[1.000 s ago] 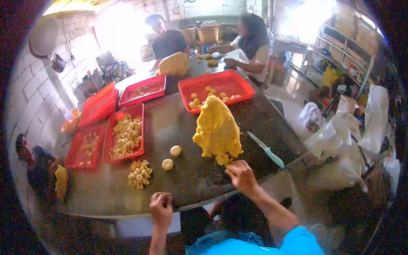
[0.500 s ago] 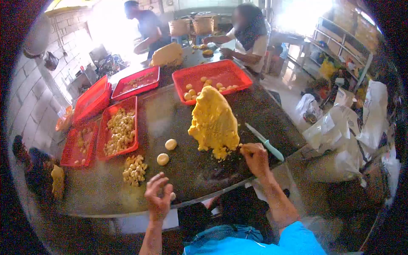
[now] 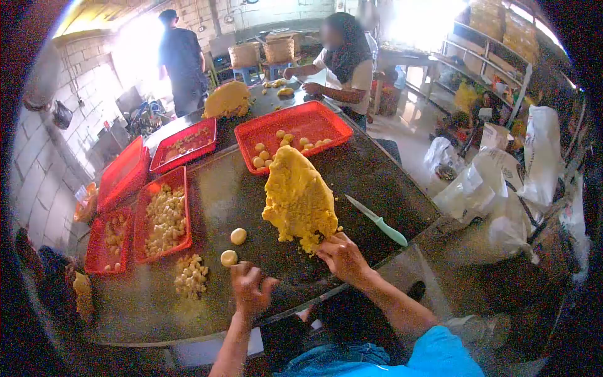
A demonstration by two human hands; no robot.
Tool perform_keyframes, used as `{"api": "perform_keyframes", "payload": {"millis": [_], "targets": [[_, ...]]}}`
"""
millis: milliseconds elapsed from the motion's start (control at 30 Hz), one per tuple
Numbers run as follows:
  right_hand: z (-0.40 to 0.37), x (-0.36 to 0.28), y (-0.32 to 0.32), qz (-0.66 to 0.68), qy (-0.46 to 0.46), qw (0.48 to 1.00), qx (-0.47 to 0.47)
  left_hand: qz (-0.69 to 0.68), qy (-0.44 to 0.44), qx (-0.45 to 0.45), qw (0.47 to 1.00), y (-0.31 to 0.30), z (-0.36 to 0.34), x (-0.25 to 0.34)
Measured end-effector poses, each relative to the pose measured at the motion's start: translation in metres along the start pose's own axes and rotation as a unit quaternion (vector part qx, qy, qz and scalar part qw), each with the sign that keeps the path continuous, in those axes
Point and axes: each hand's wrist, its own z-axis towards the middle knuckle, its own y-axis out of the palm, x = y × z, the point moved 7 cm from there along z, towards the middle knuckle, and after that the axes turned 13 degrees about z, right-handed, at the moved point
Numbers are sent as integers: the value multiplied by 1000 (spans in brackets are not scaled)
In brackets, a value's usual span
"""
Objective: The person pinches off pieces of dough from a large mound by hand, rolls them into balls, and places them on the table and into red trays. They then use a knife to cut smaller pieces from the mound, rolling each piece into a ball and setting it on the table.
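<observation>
My right hand (image 3: 342,256) is at the lower edge of a big yellow dough lump (image 3: 298,195), its fingers pinched on the crumbly dough there. My left hand (image 3: 252,289) hovers low over the table, fingers bent and thumb apart. Its fingertips are close to a smooth pale dough ball (image 3: 228,258); what lies under the palm is hidden. A second dough ball (image 3: 238,236) sits just beyond. Left of these is a small heap of pale chunks (image 3: 191,276). A knife with a mint-green handle (image 3: 391,232) lies right of the lump.
A red tray (image 3: 339,118) with several dough balls stands behind the lump. More red trays (image 3: 188,217) line the left side, some holding pale pieces. Another dough mass (image 3: 227,100) rests at the far end. One person (image 3: 348,69) works there; another (image 3: 182,63) stands behind. White sacks (image 3: 496,182) are at right.
My right hand has moved in against the dough's lower edge. My left hand has turned, its fingers now nearer the closest ball; the small ball beside its palm is out of sight. The view has shifted.
</observation>
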Motion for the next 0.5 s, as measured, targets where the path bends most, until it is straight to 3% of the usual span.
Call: {"api": "perform_keyframes", "payload": {"millis": [33,100,133,167,200,233,267,300,333,367,400,433,500], "targets": [[0,2,-1,21,22,999,-27,-1,0,0,1000,7,5,5],[-2,18,2,69,53,993,-79,20,150,-5,988,31,9,30],[-3,24,9,116,80,982,-127,-111,53,10,992,33,15,6],[-3,19,6,115,79,982,-127,-361,-91,49,927,75,4,-58],[-3,2,-6,79,25,994,-65,-509,-146,61,846,74,-1,-83],[-5,-11,-15,41,-28,999,-2,-641,-197,69,739,75,-5,-95],[-10,-9,-5,41,-25,999,-1,-653,-300,104,687,47,-9,-63],[-18,-4,7,16,-3,1000,18,-653,-301,101,688,37,-9,-52],[-21,0,13,-11,18,999,35,-324,-89,53,940,10,4,-23],[-20,0,13,-12,16,999,36,75,143,-4,987,12,5,18],[-18,1,17,-19,27,999,3,116,206,-31,971,17,7,44],[-20,1,25,-23,41,998,-31,118,204,-33,971,28,5,33],[-12,3,20,-2,36,997,-73,-175,52,77,980,66,9,-36]]}}
